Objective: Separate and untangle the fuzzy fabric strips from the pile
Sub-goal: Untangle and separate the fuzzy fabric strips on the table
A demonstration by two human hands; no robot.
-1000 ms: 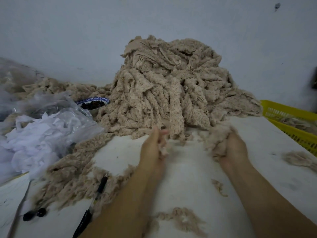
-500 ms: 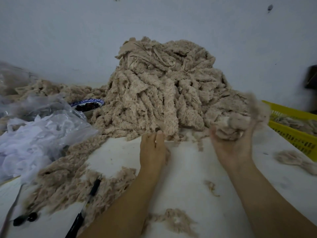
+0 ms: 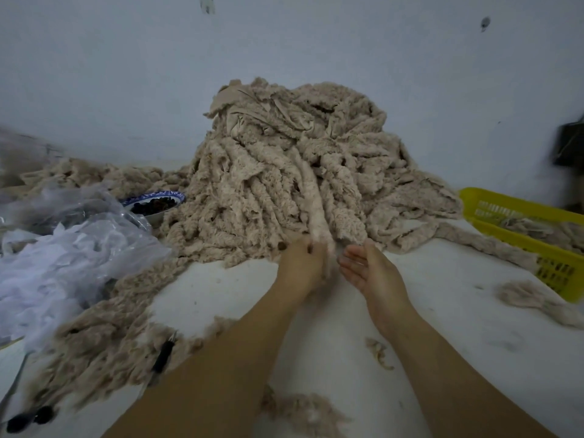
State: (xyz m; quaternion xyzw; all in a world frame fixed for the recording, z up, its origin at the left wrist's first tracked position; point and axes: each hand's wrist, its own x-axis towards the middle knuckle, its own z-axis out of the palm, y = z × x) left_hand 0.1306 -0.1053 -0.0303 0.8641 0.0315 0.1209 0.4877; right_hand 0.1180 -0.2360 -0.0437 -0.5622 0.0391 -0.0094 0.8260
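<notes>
A tall pile of beige fuzzy fabric strips point(image 3: 284, 159) stands against the wall at the middle of the white table point(image 3: 442, 311). At the pile's front foot, my left hand point(image 3: 303, 263) grips the lower end of one pale strip point(image 3: 313, 200) that runs up into the heap. My right hand point(image 3: 366, 267) is just to its right, palm turned up, fingers straight, holding nothing. A long strip point(image 3: 483, 245) trails from the pile toward the right.
A yellow plastic basket point(image 3: 521, 222) with some strips sits at the right edge. A clear bag of white scraps point(image 3: 63, 257) lies on the left, with a blue-rimmed bowl point(image 3: 155, 203) behind it. Loose beige strips point(image 3: 104, 336) and scissors point(image 3: 161, 361) lie at front left.
My right hand has let go of the clump it lifted toward the basket and come back empty beside my left hand. My left hand has closed on a strip at the pile's foot.
</notes>
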